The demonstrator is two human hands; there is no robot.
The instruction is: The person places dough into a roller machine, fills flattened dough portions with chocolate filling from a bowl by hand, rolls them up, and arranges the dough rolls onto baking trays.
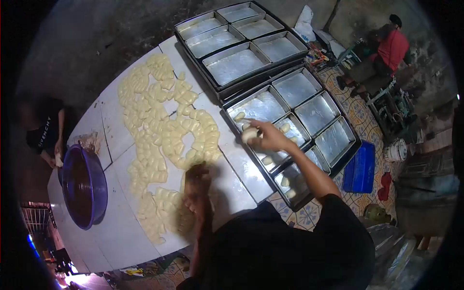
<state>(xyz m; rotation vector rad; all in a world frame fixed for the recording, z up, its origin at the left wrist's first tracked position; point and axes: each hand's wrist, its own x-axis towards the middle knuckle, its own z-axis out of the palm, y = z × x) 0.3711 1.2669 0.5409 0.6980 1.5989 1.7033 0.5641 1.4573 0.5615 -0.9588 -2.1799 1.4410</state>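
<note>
My right hand [268,137] is over the nearer set of metal baking pans [296,86], its fingers closed around a pale piece of dough [250,136]. Small dough pieces [268,160] lie in several of these pans beneath and beside it. Rows of pale, shaped dough pieces [195,133] cover much of the white tiled table. At the near edge of these rows is my left hand [197,189], dark and smeared. Its fingers do not show clearly enough to tell whether they hold anything.
A second stack of baking pans [237,64] stands at the table's far edge. On the left is a purple basin [84,186], with a person in black [46,128] beside it. A blue crate [359,166] and white bucket [396,151] are on the floor. Another person [390,50] sits behind.
</note>
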